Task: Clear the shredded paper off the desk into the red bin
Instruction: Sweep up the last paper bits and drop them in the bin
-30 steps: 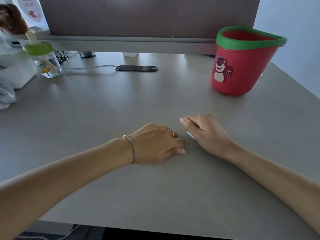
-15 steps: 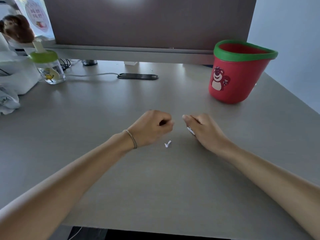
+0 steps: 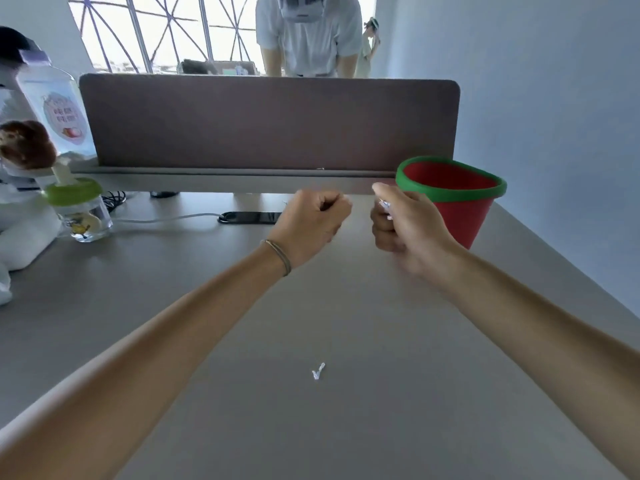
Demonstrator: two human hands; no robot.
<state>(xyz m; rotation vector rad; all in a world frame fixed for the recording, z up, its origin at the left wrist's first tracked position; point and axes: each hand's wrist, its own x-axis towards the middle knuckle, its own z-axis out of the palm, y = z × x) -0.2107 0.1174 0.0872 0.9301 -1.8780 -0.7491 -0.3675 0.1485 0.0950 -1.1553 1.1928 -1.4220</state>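
The red bin (image 3: 464, 213) with a green rim stands at the back right of the grey desk (image 3: 381, 410). My right hand (image 3: 405, 226) is raised just left of the bin, closed on white shredded paper (image 3: 385, 206) that peeks out between the fingers. My left hand (image 3: 311, 223) is a raised fist beside it; whether it holds paper is hidden. One small white scrap (image 3: 318, 371) lies on the desk between my forearms.
A brown divider panel (image 3: 270, 123) closes off the desk's back edge, with a person standing behind it. A green-lidded bottle (image 3: 78, 209), white items and a large bottle sit at the left. A dark flat device (image 3: 249, 217) with a cable lies near the divider.
Both hands have lifted off the desk and moved up toward the bin. The view has tilted upward. The small scrap stays lying on the desk where the hands were.
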